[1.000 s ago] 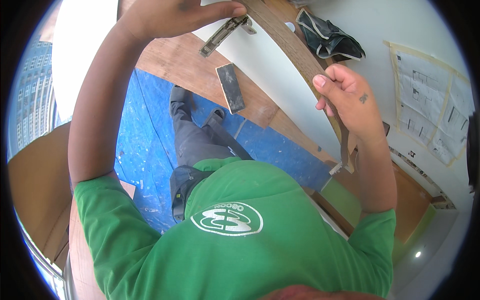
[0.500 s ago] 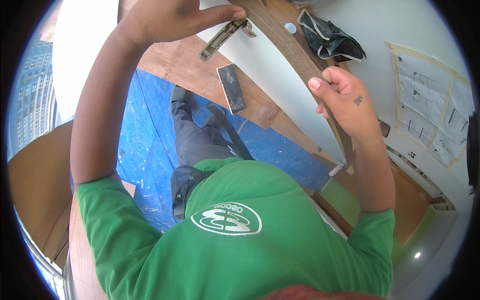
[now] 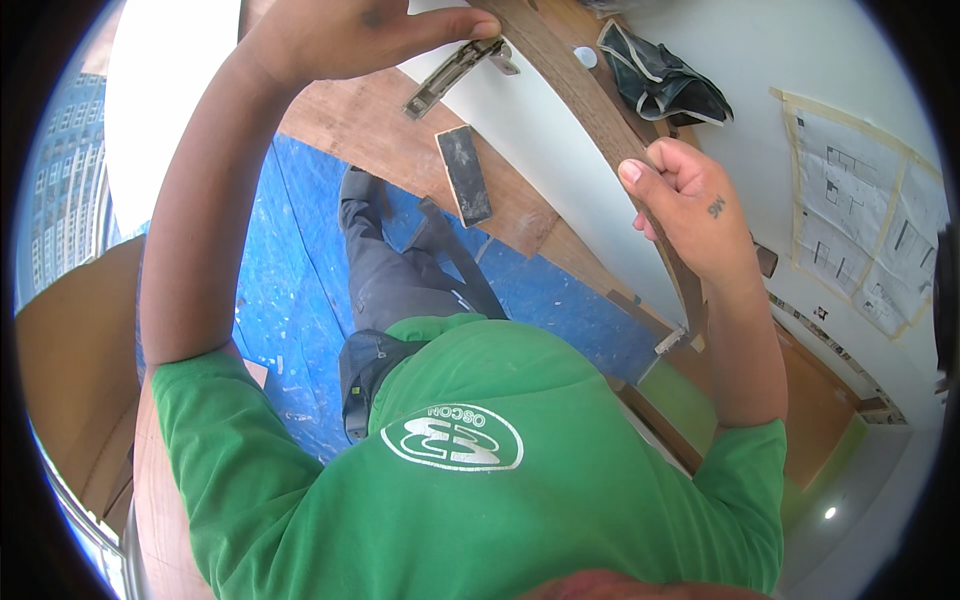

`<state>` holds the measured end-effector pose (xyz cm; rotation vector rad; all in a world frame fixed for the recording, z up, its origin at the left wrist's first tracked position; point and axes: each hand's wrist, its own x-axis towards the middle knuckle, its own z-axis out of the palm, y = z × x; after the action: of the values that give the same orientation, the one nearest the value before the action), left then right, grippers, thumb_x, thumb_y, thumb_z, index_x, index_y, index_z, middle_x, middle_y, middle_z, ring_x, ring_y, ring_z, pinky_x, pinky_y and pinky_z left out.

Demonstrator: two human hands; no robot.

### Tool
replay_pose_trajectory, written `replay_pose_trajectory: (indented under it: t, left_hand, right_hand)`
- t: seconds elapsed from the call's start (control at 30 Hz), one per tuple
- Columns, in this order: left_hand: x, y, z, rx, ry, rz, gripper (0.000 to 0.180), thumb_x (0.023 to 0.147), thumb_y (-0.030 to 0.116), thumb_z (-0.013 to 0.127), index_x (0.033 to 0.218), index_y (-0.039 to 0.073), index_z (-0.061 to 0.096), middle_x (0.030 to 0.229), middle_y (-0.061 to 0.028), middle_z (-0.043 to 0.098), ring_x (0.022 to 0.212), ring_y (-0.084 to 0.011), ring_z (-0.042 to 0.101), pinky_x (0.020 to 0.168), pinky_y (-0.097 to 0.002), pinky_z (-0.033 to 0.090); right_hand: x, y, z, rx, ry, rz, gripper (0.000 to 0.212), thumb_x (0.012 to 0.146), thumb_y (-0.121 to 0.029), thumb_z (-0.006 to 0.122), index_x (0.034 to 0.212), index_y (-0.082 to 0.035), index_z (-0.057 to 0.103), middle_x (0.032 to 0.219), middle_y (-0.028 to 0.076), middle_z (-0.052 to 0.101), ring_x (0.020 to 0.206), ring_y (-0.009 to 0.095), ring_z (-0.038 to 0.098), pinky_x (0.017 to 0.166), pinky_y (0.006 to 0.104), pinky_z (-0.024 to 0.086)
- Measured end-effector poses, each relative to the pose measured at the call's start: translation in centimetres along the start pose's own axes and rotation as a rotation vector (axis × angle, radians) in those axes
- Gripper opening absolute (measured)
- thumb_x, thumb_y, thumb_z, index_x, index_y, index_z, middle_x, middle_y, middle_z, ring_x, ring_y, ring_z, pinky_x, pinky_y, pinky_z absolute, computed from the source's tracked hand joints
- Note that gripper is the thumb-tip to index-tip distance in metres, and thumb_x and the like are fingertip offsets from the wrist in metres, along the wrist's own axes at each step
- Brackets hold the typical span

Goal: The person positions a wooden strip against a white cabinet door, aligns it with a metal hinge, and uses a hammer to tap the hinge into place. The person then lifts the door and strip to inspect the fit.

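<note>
A long cabinet door (image 3: pixel 566 118) with a wood-grain edge and a white face runs from the top centre down to the right. On its edge my right hand (image 3: pixel 692 205) is closed, thumb bent against the fingers. My left hand (image 3: pixel 345 35) is at the top, its thumb stretched out to the door beside a metal concealed hinge (image 3: pixel 452 76). The other fingers lie beyond the picture's upper edge, so their grip is hidden. A second hinge (image 3: pixel 671 341) sits at the door's lower end.
A dark-faced block (image 3: pixel 463 176) lies on a brown board (image 3: pixel 370 125), over blue floor sheeting (image 3: pixel 290 220). A black bag (image 3: pixel 662 78) is beyond the door. Taped drawings (image 3: pixel 865 215) hang on the right wall. A curved brown panel (image 3: pixel 80 370) stands left.
Both hands keep nearly the same places on the door. The view has shifted very slightly; no grip has visibly changed.
</note>
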<state>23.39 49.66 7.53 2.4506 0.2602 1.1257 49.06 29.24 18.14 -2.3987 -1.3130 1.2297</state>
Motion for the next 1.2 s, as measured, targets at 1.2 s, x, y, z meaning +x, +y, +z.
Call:
replay_pose_trajectory:
  t: [1.2]
  left_hand:
    - [2.2, 6.0, 2.4, -0.020, -0.195, -0.057, 0.020, 0.090, 0.019, 0.075, 0.107, 0.008, 0.075, 0.103, -0.0055, 0.071, 0.111, -0.0256, 0.066, 0.107, -0.0459, 0.042]
  right_hand:
    - [0.3, 0.5, 0.8, 0.023, 0.069, -0.017, 0.040, 0.100, -0.031, 0.073, 0.077, -0.007, 0.052, 0.062, -0.003, 0.051, 0.055, 0.005, 0.051, 0.053, 0.0264, 0.042]
